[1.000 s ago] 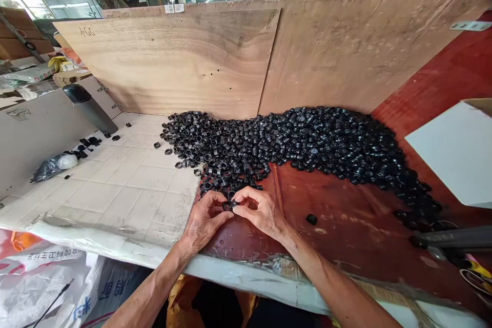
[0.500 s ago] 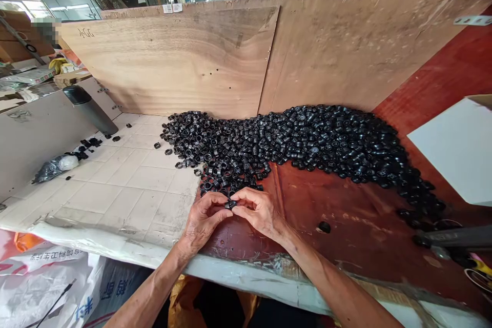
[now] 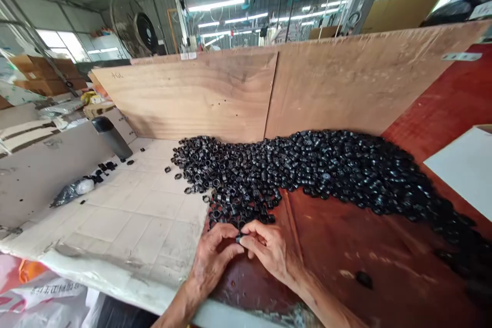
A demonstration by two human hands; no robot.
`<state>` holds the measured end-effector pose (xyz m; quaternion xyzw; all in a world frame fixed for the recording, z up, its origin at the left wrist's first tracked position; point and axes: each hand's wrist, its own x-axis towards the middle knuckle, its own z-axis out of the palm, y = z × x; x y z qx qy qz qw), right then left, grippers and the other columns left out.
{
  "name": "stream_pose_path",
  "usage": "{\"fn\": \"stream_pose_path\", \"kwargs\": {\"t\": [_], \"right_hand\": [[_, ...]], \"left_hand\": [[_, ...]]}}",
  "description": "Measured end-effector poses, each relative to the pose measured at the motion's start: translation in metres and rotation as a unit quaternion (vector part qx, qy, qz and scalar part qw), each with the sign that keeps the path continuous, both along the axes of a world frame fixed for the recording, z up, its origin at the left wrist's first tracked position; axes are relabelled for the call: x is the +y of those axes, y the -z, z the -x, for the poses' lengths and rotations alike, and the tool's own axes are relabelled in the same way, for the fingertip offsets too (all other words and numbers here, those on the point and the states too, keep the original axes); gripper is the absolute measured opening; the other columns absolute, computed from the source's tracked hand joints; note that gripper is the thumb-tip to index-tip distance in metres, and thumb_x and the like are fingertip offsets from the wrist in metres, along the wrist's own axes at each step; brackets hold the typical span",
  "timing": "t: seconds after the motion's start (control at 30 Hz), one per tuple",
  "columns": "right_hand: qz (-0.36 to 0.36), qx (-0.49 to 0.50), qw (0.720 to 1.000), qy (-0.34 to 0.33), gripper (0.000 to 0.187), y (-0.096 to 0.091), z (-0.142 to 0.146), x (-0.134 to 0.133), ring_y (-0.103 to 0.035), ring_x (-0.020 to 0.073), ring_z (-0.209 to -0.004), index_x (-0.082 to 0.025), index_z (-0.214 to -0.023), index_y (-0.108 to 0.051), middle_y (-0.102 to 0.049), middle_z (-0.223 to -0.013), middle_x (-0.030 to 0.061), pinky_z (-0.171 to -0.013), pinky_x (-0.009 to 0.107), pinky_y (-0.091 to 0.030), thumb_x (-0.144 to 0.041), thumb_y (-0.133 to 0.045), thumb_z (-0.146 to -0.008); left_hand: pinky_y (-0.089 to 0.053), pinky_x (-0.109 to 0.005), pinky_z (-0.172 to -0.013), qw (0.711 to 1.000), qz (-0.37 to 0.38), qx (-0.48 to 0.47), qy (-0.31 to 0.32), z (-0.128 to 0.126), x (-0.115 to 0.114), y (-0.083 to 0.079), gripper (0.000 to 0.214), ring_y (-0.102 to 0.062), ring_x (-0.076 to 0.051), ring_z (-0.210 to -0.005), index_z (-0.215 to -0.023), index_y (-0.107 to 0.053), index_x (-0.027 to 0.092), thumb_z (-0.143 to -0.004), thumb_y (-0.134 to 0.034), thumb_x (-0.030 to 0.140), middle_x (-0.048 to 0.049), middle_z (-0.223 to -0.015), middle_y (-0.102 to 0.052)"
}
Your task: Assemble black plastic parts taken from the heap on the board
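My left hand [image 3: 213, 264] curls inward, its fingertips closed on one side of a small black plastic ring [image 3: 239, 239]. My right hand [image 3: 269, 251] pinches the other side, neither hand clearly nearer. My fingers hide most of the ring, so I can't make out its axis. Just beyond, the heap of black rings [image 3: 326, 174] sweeps rightward.

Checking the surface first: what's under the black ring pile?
The pile has edges resting on white tiles and a red-brown board; what lies beneath its middle is covered.
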<state>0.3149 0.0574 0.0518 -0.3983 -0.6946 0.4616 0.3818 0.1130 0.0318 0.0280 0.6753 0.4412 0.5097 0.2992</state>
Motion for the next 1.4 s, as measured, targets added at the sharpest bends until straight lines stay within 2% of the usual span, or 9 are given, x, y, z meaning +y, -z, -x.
{"fn": "stream_pose_path", "kwargs": {"t": [0.27, 0.43, 0.6, 0.7, 0.9, 1.07, 1.17, 1.3, 1.4], "right_hand": [[-0.032, 0.020, 0.999, -0.022, 0.021, 0.019, 0.005, 0.004, -0.068, 0.0162, -0.060, -0.022, -0.092, -0.064, -0.066, -0.072, -0.0009, -0.059, 0.024, -0.051, -0.042, -0.058, -0.096], [-0.055, -0.016, 0.998, 0.003, 0.038, 0.028, 0.010, 0.008, -0.056, 0.0142, -0.047, -0.023, -0.076, -0.059, -0.054, -0.056, -0.0036, -0.049, 0.023, -0.042, -0.050, -0.049, -0.101], [-0.138, -0.047, 0.988, 0.047, 0.018, 0.019, 0.008, 0.008, -0.062, 0.0176, -0.063, -0.024, -0.088, -0.065, -0.064, -0.072, 0.0002, -0.061, 0.025, -0.049, -0.039, -0.057, -0.095], [-0.159, -0.029, 0.986, 0.031, 0.019, 0.019, 0.009, 0.009, -0.064, 0.0187, -0.065, -0.024, -0.084, -0.065, -0.063, -0.073, 0.0010, -0.063, 0.026, -0.051, -0.040, -0.059, -0.092], [-0.132, -0.057, 0.988, 0.057, 0.051, 0.040, 0.015, 0.014, -0.057, 0.0168, -0.052, -0.023, -0.068, -0.055, -0.057, -0.059, 0.0008, -0.053, 0.025, -0.044, -0.057, -0.041, -0.104], [-0.164, -0.041, 0.983, 0.069, 0.049, 0.045, 0.016, 0.013, -0.057, 0.0176, -0.052, -0.026, -0.086, -0.064, -0.058, -0.063, 0.0000, -0.052, 0.026, -0.044, -0.067, -0.041, -0.101], [-0.181, -0.028, 0.982, 0.050, 0.053, 0.046, 0.016, 0.015, -0.056, 0.0170, -0.052, -0.025, -0.081, -0.062, -0.057, -0.063, 0.0000, -0.051, 0.026, -0.043, -0.070, -0.040, -0.100], [-0.170, -0.078, 0.981, 0.051, 0.060, 0.039, 0.013, 0.015, -0.050, 0.0137, -0.048, -0.022, -0.062, -0.049, -0.049, -0.053, -0.0016, -0.051, 0.025, -0.038, -0.056, -0.033, -0.109], [-0.173, -0.080, 0.981, 0.044, 0.048, 0.020, 0.006, 0.005, -0.057, 0.0150, -0.058, -0.022, -0.076, -0.061, -0.059, -0.064, -0.0003, -0.060, 0.025, -0.044, -0.046, -0.037, -0.110]], "left_hand": [[-0.060, -0.029, -0.079, 0.999, -0.023, -0.026, 0.005, 0.001, 0.007, 0.013, 0.018, -0.071, -0.020, -0.086, -0.099, -0.073, 0.024, -0.088, -0.082, 0.036, -0.0049, -0.096, -0.074], [-0.057, -0.026, -0.070, 0.995, -0.060, -0.071, 0.024, 0.003, 0.016, 0.032, 0.019, -0.067, -0.017, -0.076, -0.104, -0.073, 0.026, -0.090, -0.079, 0.037, -0.0036, -0.093, -0.071], [-0.054, -0.026, -0.067, 0.995, -0.036, -0.086, 0.023, 0.005, 0.022, 0.045, 0.020, -0.063, -0.016, -0.073, -0.099, -0.072, 0.027, -0.086, -0.082, 0.039, -0.0025, -0.090, -0.068], [-0.055, -0.028, -0.066, 0.996, -0.024, -0.080, 0.031, 0.005, 0.023, 0.044, 0.024, -0.064, -0.019, -0.073, -0.097, -0.073, 0.027, -0.083, -0.083, 0.046, -0.0039, -0.089, -0.069], [-0.058, -0.032, -0.065, 0.999, -0.026, -0.043, 0.018, 0.003, 0.022, 0.031, 0.027, -0.065, -0.021, -0.072, -0.090, -0.075, 0.028, -0.082, -0.079, 0.053, -0.0052, -0.086, -0.070], [-0.055, -0.030, -0.060, 0.998, -0.027, -0.054, 0.013, -0.001, 0.027, 0.035, 0.028, -0.061, -0.020, -0.067, -0.087, -0.075, 0.029, -0.079, -0.078, 0.056, -0.0042, -0.079, -0.065], [-0.055, -0.030, -0.061, 0.997, -0.021, -0.076, 0.004, -0.001, 0.031, 0.042, 0.029, -0.061, -0.020, -0.068, -0.088, -0.074, 0.028, -0.079, -0.078, 0.056, -0.0037, -0.079, -0.065], [-0.056, -0.028, -0.062, 0.998, 0.007, -0.054, 0.023, 0.004, 0.024, 0.035, 0.030, -0.063, -0.018, -0.068, -0.091, -0.074, 0.026, -0.079, -0.081, 0.052, -0.0025, -0.084, -0.068], [-0.058, -0.029, -0.076, 0.997, 0.060, -0.036, -0.021, 0.004, 0.011, 0.018, 0.021, -0.067, -0.020, -0.082, -0.094, -0.073, 0.025, -0.085, -0.081, 0.043, -0.0016, -0.091, -0.071]]}}
